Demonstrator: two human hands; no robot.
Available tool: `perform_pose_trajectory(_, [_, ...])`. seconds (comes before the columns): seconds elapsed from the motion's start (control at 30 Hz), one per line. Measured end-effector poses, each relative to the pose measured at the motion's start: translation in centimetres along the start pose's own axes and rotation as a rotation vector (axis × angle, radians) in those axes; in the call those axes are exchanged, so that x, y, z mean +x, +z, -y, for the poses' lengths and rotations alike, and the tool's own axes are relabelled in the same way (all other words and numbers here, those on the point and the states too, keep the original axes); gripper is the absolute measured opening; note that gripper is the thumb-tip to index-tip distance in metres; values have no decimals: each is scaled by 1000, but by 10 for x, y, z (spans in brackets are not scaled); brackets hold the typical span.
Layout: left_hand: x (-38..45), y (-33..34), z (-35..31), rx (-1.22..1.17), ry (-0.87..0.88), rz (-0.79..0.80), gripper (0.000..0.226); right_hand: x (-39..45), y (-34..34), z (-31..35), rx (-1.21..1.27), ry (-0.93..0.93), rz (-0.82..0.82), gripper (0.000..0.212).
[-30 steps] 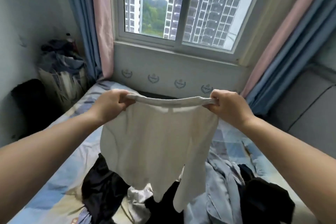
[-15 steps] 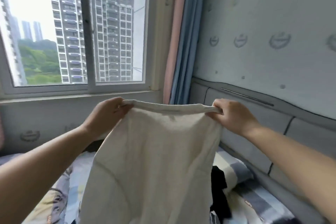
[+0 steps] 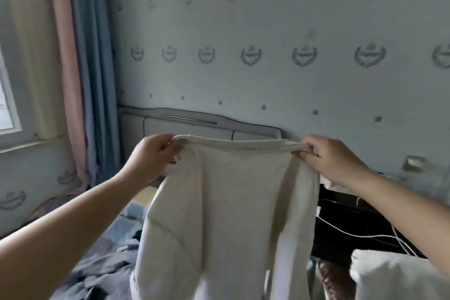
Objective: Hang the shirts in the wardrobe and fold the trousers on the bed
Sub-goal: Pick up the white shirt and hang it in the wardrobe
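Observation:
A cream-white knit garment [image 3: 219, 214] hangs in front of me, stretched flat by its ribbed top band. My left hand [image 3: 152, 157] grips the band's left end with curled fingers. My right hand [image 3: 333, 163] pinches the right end. The cloth drops out of the frame at the bottom, so its lower part is hidden. Behind it lies the bed [image 3: 117, 231] with a blue patterned sheet and a crumpled grey-blue garment [image 3: 97, 273] at the lower left. No wardrobe is in view.
A grey padded headboard [image 3: 194, 126] stands against the papered wall. Blue and pink curtains [image 3: 80, 75] hang at the left beside the window. A dark bedside table [image 3: 353, 221] with white cables sits at the right, and a white pillow [image 3: 389, 275] lies at the lower right.
The view has swung right, from the window and clothes pile round to the headboard wall. Both hands keep the same hold on the garment's band and carry it along.

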State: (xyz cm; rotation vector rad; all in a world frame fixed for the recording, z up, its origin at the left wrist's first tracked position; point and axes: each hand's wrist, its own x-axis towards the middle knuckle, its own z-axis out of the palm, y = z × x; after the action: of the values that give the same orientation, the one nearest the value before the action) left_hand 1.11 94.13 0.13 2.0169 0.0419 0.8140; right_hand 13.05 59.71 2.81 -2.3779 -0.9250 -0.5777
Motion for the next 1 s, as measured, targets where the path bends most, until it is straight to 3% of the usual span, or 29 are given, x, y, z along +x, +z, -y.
perform_pose_trajectory(0.07, [10, 51, -19, -59, 37, 51, 17, -28, -34, -32, -52, 79, -37, 34])
perform_pose_trajectory(0.17, [15, 130, -51, -181, 36, 100, 26, -73, -90, -75, -124, 176, -89, 33])
perform_pose_trajectory(0.37, [-3, 282, -151, -631, -18, 216, 17, -166, -211, -142, -217, 364, -160, 40])
perform_pose_trajectory(0.47, [-22, 354, -206, -787, -9, 317, 28, -218, -268, -172, -245, 457, -216, 37])
perform_pose_trajectory(0.57, [-42, 420, -259, -918, 16, 453, 41, -266, -321, -194, -307, 515, -277, 36])
perform_pose_trajectory(0.8, [-87, 553, -369, -1236, -47, 681, 30, -359, -417, -228, -512, 696, -430, 35])
perform_pose_trajectory(1.0, [-110, 640, -434, -1352, -13, 916, 34, -407, -474, -244, -661, 857, -606, 33])
